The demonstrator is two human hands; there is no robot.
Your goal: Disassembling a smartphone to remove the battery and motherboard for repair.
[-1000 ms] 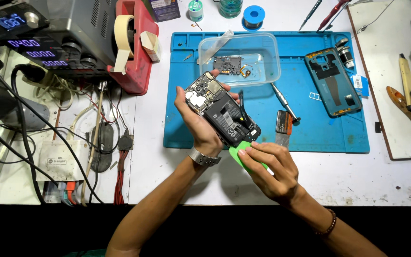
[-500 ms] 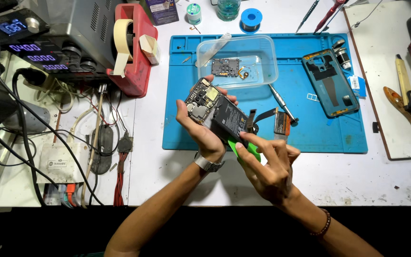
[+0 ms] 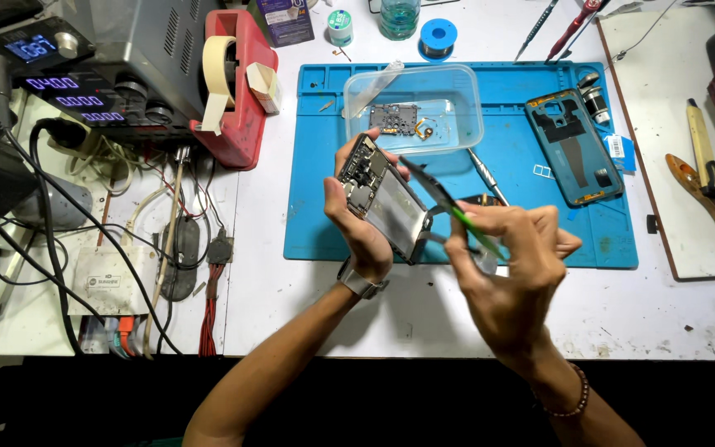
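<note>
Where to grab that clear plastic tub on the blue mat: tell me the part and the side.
Take the clear rectangular plastic tub by its raised rim along the right short wall, coming from above and the right. The tub sits flat on the blue silicone mat, open side up. A circuit board lies inside, so keep it level. The near side is crowded by the left hand holding the opened phone.

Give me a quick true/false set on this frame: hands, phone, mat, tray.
1. The left hand holds an opened phone. True.
2. The right hand is empty. False: it holds a thin green-handled tool against the phone.
3. A clear plastic tray with a circuit board sits on the blue mat. True.
4. The phone back cover lies off the mat, on the white table. False: it lies on the mat's right side.
</note>
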